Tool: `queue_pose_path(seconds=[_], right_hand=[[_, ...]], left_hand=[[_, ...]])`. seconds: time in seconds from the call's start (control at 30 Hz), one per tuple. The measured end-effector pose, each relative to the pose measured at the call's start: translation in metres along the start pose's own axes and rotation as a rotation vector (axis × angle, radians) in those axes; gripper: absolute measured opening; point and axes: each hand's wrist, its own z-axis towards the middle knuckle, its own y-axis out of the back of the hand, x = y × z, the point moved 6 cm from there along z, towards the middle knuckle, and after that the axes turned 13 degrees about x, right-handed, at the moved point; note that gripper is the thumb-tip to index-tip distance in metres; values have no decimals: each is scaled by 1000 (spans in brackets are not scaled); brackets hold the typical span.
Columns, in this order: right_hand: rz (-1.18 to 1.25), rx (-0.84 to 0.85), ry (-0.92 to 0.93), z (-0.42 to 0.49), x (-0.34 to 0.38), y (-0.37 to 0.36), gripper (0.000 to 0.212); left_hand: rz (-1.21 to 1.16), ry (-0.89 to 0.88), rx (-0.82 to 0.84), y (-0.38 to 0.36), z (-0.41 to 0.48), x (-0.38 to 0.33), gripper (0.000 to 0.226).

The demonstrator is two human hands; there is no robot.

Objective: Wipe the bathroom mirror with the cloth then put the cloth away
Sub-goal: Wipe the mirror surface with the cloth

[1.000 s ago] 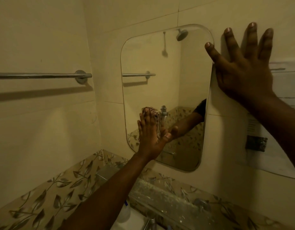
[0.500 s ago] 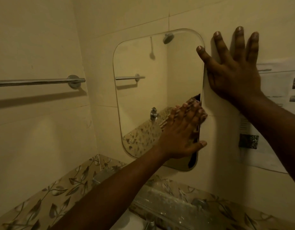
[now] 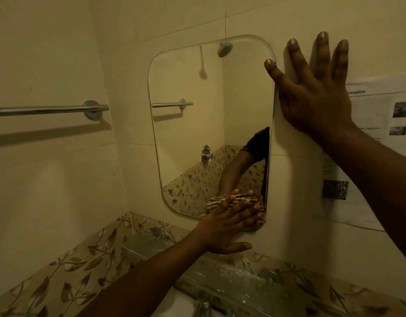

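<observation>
Head view: cloth (image 3: 214, 203) sits at the bottom right corner of the mirror (image 3: 197, 124), pinned flat under the left hand (image 3: 229, 227). Fingers straight & close together, thumb out below the glass edge. Cloth's long axis prob. runs L–R along the bottom edge. Rest of the glass lies up & left of the fingers, so the next stroke likely goes that way. Right hand (image 3: 316, 99) is splayed flat on the wall (image 3: 289, 179) by the mirror's top right corner, holding nothing. Basin (image 3: 181, 303) below: contents hidden.

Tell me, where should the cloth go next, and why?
Probably a sweep left along the bottom edge. The left hand presses the cloth flat on the lower right corner of the mirror, with glass open only to its left and above; the right hand braces on the wall beside it.
</observation>
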Motion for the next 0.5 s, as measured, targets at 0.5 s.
queue_pose_path(seconds=[0.5], right_hand=[[0,11,-7,0,0,-1,60]], left_hand=[[-71,206,32,-41,-85,70,86]])
